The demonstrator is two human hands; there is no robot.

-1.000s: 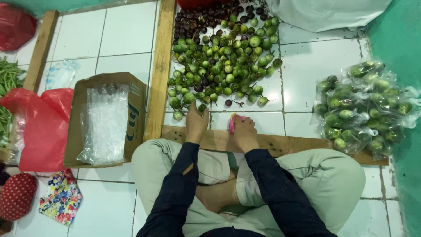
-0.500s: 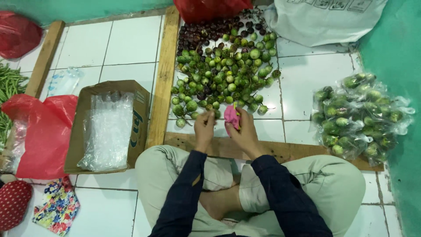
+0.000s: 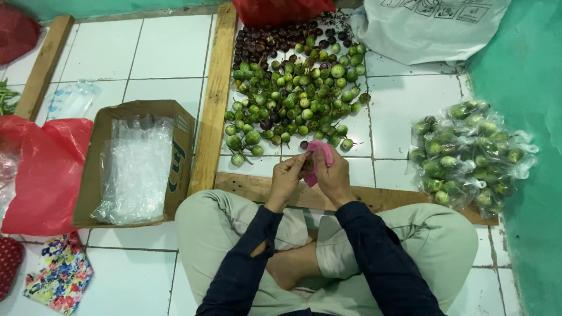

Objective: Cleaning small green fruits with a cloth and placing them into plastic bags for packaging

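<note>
Seated cross-legged on the white tiled floor, the person holds a small pink plastic bag between both hands, just in front of the knees. The left hand pinches one edge of it and the right hand is closed around the other side, fingers curled on the film. The bag looks crumpled and its mouth seems not yet spread, so the step in hand appears to be working it open. Just beyond the hands lies a loose heap of small green round eggplants, penned between wooden boards, with darker purple ones at the far end. Filled clear bags of the same eggplants sit well to the right. Opening the mouth probably calls for rubbing the two layers apart.
</note>
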